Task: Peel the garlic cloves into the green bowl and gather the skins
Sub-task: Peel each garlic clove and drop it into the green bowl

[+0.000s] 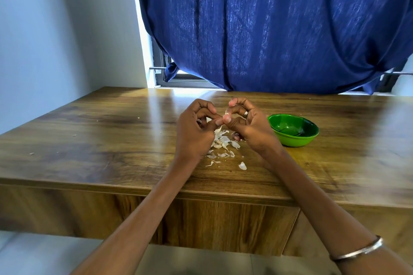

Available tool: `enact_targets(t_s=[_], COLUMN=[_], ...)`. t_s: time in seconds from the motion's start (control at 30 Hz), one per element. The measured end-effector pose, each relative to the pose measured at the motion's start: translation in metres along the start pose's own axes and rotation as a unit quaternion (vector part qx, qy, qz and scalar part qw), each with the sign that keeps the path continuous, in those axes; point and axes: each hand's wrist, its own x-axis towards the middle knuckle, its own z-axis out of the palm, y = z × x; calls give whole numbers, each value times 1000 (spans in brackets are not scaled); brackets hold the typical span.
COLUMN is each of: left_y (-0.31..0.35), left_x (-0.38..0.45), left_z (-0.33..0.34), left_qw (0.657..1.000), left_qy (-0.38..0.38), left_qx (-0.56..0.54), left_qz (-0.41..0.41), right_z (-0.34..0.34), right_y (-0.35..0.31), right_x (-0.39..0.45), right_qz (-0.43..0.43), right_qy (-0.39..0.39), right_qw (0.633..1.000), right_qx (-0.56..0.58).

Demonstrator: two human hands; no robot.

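Note:
My left hand (196,127) and my right hand (248,123) meet above the wooden table, fingertips pinching one small garlic clove (226,115) between them; most of the clove is hidden by the fingers. Below the hands lies a loose pile of white garlic skins (223,143), with a stray skin (242,165) nearer the table's front edge. The green bowl (290,138) stands just right of my right hand; I cannot make out cloves inside it.
The wooden table (111,140) carries a few tiny skin flecks on its left side. A blue curtain (268,29) hangs behind the table's far edge over a window. A pale wall stands to the left.

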Motion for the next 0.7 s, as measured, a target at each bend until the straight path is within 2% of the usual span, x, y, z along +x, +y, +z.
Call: enact_targets(t_s=[0.23, 0.5, 0.7], left_y=[0, 2, -2], left_x=[0, -1, 1], left_z=[1, 0, -1], left_qw=[1000, 999, 1000], left_qy=[8, 0, -12], left_qx=[1, 21, -4], left_qz=[11, 32, 22], right_z=[-3, -4, -4], right_y=[2, 4, 0], right_x=[1, 1, 0], right_qz=[21, 33, 40], right_qy=[10, 6, 3], right_qw=[999, 999, 999], right_qx=[23, -18, 22])
